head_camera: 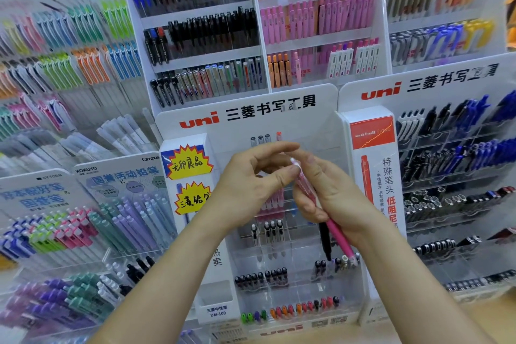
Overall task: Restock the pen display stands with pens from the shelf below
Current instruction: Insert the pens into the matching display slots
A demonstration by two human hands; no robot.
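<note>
- slim pink plastic pens (339, 234) are gripped in the curled right hand (335, 204), centre frame.
- one pen's top is pinched by the left hand (245, 187), between thumb and fingers.
- a white acrylic display stand (251, 123) is seen behind.

Head-worn, forward-down, near the display stand (324, 123)

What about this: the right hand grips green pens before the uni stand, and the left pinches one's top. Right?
Not green: the head view shows the right hand gripping pink pens before the uni stand, the left hand pinching one's top.
</note>
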